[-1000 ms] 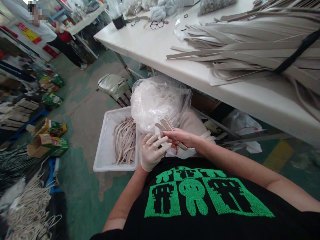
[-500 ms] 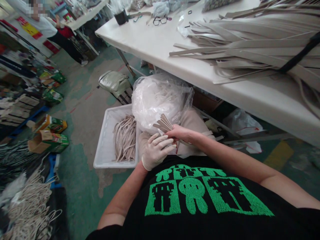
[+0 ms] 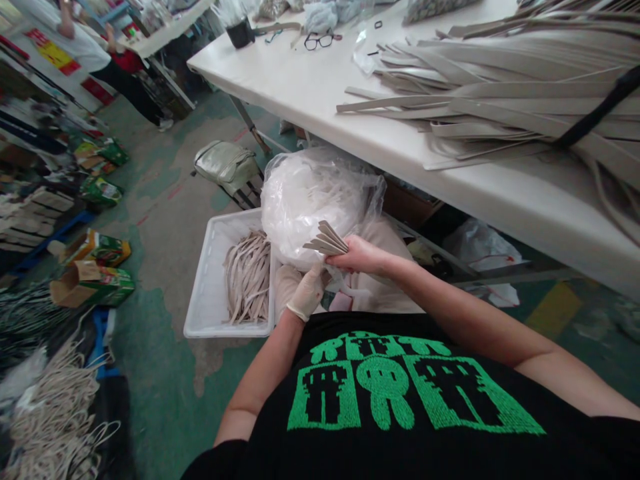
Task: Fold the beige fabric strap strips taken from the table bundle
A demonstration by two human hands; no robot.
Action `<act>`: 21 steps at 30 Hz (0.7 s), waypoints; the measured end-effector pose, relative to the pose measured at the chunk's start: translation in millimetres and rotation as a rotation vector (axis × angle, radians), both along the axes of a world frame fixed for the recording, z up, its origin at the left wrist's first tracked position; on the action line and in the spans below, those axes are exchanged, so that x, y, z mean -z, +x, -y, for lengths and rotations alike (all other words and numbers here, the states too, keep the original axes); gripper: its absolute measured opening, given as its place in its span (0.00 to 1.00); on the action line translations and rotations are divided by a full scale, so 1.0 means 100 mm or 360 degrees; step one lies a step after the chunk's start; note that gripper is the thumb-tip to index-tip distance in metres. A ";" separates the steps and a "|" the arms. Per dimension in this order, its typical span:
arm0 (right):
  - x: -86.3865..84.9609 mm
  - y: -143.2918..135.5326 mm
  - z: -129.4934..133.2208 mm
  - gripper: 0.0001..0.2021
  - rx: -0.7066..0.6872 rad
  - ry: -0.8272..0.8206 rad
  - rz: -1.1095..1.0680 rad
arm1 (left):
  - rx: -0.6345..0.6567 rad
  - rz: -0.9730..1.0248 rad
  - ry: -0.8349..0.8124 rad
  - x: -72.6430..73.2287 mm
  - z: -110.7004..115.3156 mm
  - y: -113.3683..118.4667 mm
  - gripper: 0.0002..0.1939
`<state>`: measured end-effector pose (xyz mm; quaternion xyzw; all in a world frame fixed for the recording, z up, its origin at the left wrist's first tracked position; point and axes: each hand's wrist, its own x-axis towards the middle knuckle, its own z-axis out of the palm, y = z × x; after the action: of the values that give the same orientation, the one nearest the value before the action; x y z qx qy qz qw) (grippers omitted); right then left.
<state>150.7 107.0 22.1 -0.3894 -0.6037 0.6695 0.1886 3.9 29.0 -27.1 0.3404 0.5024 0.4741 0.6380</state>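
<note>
My right hand, bare, is wrapped round a bundle of flat beige strips, whose ends fan out to the left above my lap. Just below and left of it is my left hand in a pale glove, its fingers curled up close under the strips. What those fingers pinch, if anything, is hidden. Behind the strips bulges a clear plastic bag with pale pieces inside. To the left of my knees stands a white plastic bin holding a heap of similar beige strips.
A white table runs along the upper right, bearing a large pile of long strips, a pair of glasses and a black cup. A padded stool, open cartons and bundled cords are on the left. A person stands far off.
My left hand has turned from fingers stretched out across the right hand to curled beneath the strips. The fanned strips have tilted slightly leftward in my right hand.
</note>
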 end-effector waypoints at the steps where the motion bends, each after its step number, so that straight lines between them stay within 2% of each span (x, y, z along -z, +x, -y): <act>1: -0.01 0.02 -0.01 0.10 0.0007 -0.0027 -0.0049 | 0.0118 0.0095 -0.0047 0.01 -0.01 -0.01 0.37; 5: -0.03 0.11 -0.08 0.09 0.0022 -0.0114 -0.0232 | 0.0673 0.0381 -0.0287 0.09 0.00 -0.04 0.48; 7: -0.02 0.14 -0.11 0.10 0.0043 -0.0160 -0.0311 | 0.0790 0.0451 -0.0387 0.13 0.02 -0.03 0.50; 9: 0.00 0.17 -0.15 0.11 0.0122 -0.0191 -0.0368 | 0.0723 0.0468 -0.0409 0.15 0.07 -0.02 0.45; 14: 0.04 0.28 -0.26 0.11 0.0357 -0.0250 -0.0473 | 0.0366 0.0461 -0.0319 0.13 0.23 -0.12 0.22; 16: 0.06 0.30 -0.30 0.10 0.0435 -0.0304 -0.0512 | 0.0318 0.0435 -0.0353 0.11 0.30 -0.18 0.20; 21: 0.11 0.29 -0.35 0.08 0.0500 -0.0339 -0.0536 | 0.0164 0.0506 -0.0320 0.07 0.40 -0.24 0.26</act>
<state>180.0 142.4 11.5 -0.3791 -0.4218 0.7473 0.3463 -20.0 -10.7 -33.9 0.2211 0.4221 0.4358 0.7635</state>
